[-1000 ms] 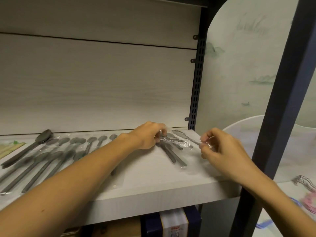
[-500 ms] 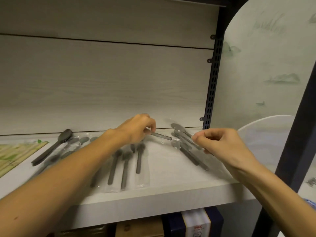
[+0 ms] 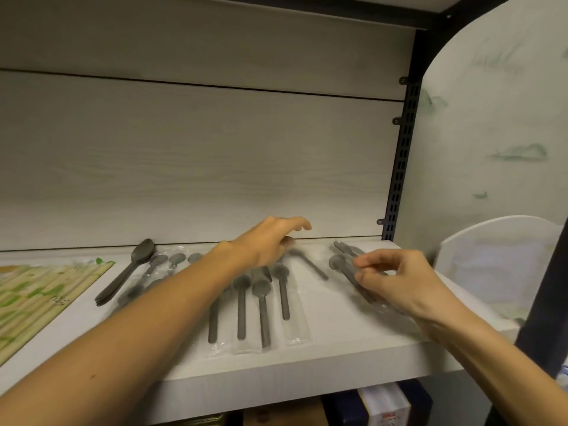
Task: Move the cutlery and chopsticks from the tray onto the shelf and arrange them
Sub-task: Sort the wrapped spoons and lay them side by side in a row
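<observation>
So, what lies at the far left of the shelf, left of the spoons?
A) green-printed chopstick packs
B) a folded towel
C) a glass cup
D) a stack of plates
A: at the left end of the shelf, flat chopstick packs with green print lie side by side, left of the dark spoon.
</observation>
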Motion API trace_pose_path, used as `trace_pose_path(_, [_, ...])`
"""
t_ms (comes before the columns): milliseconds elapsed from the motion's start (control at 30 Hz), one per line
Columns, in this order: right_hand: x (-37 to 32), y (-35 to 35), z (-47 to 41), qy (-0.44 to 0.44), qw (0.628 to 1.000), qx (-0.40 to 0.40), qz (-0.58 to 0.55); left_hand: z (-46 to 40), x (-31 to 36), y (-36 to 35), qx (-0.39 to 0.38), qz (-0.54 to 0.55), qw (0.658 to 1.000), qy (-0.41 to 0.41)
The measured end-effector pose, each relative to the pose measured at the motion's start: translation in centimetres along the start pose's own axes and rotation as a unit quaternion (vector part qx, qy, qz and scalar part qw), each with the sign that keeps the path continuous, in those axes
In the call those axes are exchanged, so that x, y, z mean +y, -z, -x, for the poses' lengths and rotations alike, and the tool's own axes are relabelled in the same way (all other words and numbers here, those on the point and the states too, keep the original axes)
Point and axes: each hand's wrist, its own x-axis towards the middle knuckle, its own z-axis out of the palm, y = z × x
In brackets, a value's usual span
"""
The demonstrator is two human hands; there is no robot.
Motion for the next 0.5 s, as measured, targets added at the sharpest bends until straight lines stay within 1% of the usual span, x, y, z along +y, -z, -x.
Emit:
trace_pose_path(67, [0.1, 0.0, 0.0, -0.004, 1.0, 0.003, 0.005, 0.5, -0.4, 0.2, -0.012, -0.025, 1.0, 0.009])
trace_pose_path(167, [0.2, -0.2, 0.1, -0.019, 1.0, -0.004, -0.004, 1.2, -0.5, 0.5, -0.067, -0.061, 0.995, 0.035])
trace_pose_path(233, [0.1, -0.3, 0.1, -0.025, 1.0, -0.005, -0.011, 1.3, 0.0, 0.2, -0.103, -0.067, 0.992, 0.033])
trace_pose_path(400, [-0.1, -0.1, 0.4, -0.026, 0.999, -0.01, -0.023, 0.0, 1.6, -1.9, -0.166, -0.077, 0.983, 0.029])
trace_pose_path(500, [-0.3, 0.1, 0.7, -0.014, 0.999, -0.023, -0.022, -0.4, 1.1, -2.2, -0.175, -0.059, 0.982, 0.035])
